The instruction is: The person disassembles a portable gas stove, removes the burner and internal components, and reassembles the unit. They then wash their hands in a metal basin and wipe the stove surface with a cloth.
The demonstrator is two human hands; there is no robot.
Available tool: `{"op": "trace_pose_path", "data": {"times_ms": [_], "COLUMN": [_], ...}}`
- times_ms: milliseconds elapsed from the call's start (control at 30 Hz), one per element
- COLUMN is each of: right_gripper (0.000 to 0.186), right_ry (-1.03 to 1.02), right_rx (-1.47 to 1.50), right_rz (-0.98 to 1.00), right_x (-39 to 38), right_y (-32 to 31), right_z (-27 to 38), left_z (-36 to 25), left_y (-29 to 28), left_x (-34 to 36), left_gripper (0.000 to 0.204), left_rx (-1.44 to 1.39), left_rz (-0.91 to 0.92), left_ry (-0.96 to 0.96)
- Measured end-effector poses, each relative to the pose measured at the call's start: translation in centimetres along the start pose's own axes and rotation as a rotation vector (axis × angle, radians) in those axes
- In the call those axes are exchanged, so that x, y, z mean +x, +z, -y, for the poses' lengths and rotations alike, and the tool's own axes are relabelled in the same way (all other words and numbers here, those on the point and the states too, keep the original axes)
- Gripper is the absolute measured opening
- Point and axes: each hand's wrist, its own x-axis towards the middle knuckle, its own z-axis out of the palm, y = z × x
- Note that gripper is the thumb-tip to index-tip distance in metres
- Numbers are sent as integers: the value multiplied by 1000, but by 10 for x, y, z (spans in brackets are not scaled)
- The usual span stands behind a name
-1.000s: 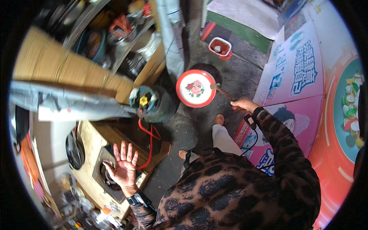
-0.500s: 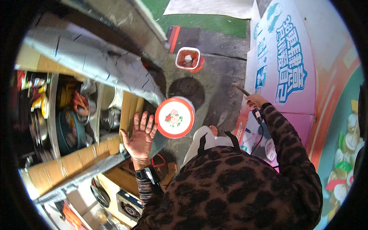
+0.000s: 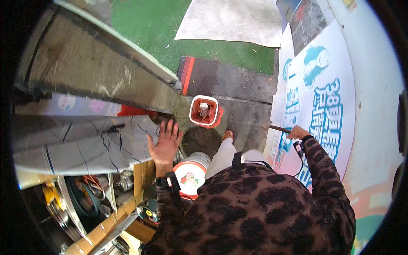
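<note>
My left hand (image 3: pixel 165 151) is spread open, holding nothing, just above a red-rimmed white tray (image 3: pixel 182 188) with a floral pattern that sits on a round bucket-like container. My right hand (image 3: pixel 297 132) is closed around a slender wooden-handled tool (image 3: pixel 278 128) with a small head at its far end, beside a leaning printed board (image 3: pixel 318 72). Ahead of my feet stands a small white-rimmed bin (image 3: pixel 216 111) with a red liner and some rubbish inside.
Shelving (image 3: pixel 89 195) with pots and cardboard is at lower left, below a grey sheet (image 3: pixel 76 144). A concrete ledge (image 3: pixel 97 72) runs along the left. Green matting (image 3: pixel 238 57) and a pale sheet (image 3: pixel 229 19) lie ahead; a pale wall (image 3: pixel 374 106) bounds the right.
I have moved forward: the tray, bin and shelving sit lower in the view and more green matting shows. My right hand still holds the tool; my left hand stays open.
</note>
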Motion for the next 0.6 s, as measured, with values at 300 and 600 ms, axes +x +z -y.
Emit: {"op": "trace_pose_path", "data": {"times_ms": [300, 600], "right_gripper": [52, 50], "right_ry": [15, 108], "right_rx": [-227, -244], "right_rz": [-20, 55], "right_x": [131, 299], "right_y": [-153, -371], "right_z": [-23, 17], "left_z": [13, -15], "left_y": [90, 73], "left_x": [286, 424], "left_gripper": [65, 93], "left_rx": [131, 814], "left_rz": [143, -874], "left_ry": [-201, -343]}}
